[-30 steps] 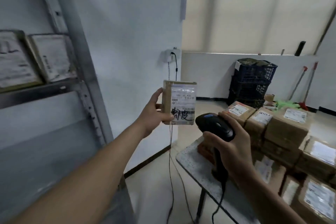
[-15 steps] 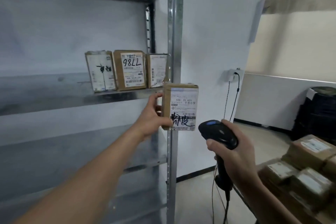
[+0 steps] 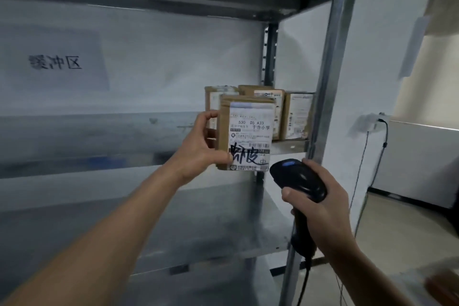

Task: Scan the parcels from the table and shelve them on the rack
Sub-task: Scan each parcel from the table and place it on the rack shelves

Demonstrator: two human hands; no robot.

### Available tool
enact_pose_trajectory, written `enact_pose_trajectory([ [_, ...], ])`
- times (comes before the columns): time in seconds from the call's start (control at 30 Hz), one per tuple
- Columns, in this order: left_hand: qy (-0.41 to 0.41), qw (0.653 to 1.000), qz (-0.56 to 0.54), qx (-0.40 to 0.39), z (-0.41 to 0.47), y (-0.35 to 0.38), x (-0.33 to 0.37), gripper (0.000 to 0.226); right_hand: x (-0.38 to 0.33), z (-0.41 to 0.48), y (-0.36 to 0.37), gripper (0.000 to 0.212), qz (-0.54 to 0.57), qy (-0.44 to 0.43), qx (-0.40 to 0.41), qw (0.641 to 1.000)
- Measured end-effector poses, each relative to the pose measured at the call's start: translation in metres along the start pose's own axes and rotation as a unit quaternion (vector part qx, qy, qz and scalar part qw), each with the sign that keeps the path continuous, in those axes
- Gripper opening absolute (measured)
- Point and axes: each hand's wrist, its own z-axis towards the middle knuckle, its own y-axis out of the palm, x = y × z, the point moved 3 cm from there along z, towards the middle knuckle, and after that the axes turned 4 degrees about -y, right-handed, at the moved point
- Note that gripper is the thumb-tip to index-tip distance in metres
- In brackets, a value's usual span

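Parcel [image 3: 244,131]: small flat brown cardboard box, taped seams, with a white shipping label covering most of the front face. Print reads "530 D5 A33" plus a line of Chinese characters, with a barcode strip lower down and a thick black marker scrawl across the bottom part of the label. It is held upright, label toward the camera, in front of the right end of the middle shelf of the rack [image 3: 330,82]; its bottom edge sits lower in view than the shelf's front lip, and contact with the shelf cannot be told. Left hand [image 3: 201,141] grips the parcel by its left edge, thumb pressed on the lower left corner of the front, fingers curled round the side and back. Right hand [image 3: 320,208] is wrapped round the handle of a black scanner [image 3: 298,179], thumb on the side of its head; the head has a blue spot on top and sits just below and right of the parcel, not touching. Scanner cable [image 3: 304,281] hangs from the handle base. Three shelved parcels [image 3: 296,115] stand upright side by side behind the held one, labels out, the leftmost mostly hidden. White paper sign [image 3: 54,62] with black characters is on the wall behind the rack, blurred.
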Motion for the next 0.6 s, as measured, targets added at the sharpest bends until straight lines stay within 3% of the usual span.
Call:
enact_pose_trajectory([
  [0.13,-0.003,1.000,0.002,0.024,0.001,-0.051,-0.001,0.084,-0.009,0.002,0.046,0.080,0.007,-0.015,-0.008,1.000],
  [0.47,-0.012,0.996,0.026,0.087,0.028,-0.135,-0.018,0.088,-0.026,0.019,0.113,0.059,0.020,-0.053,-0.047,0.997],
  [0.6,-0.060,0.993,0.040,0.092,0.041,-0.146,-0.035,0.103,-0.019,0.025,0.122,0.057,0.024,-0.053,-0.055,0.997],
])
